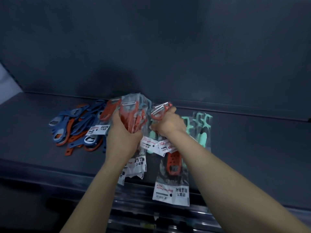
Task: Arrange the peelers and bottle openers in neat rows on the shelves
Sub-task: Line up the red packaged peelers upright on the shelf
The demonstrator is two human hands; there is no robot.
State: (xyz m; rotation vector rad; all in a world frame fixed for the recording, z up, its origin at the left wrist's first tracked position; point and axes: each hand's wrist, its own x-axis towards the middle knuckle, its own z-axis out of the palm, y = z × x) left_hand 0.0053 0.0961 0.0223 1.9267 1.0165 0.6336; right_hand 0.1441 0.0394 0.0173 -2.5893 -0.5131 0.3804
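L hand [125, 132] fingers curled round bunch of bagged red plastic peelers [133, 118]; R hand [169, 123] fist grips another bagged red peeler [159, 113]. Blue/orange flat bottle openers [75, 126] heaped left on dark shelf [252, 140].

It looked like a shop. A long dark shelf [252, 140] ran across, with a dark back wall [168, 47] behind it. Many peelers [173, 162] of the same kind were there, red and green, each in its own clear bag [171, 180] with a white label [170, 195] and print on it. Beside them sat a heap of blue and orange openers [75, 126], lots of one sort, like goods for sale.
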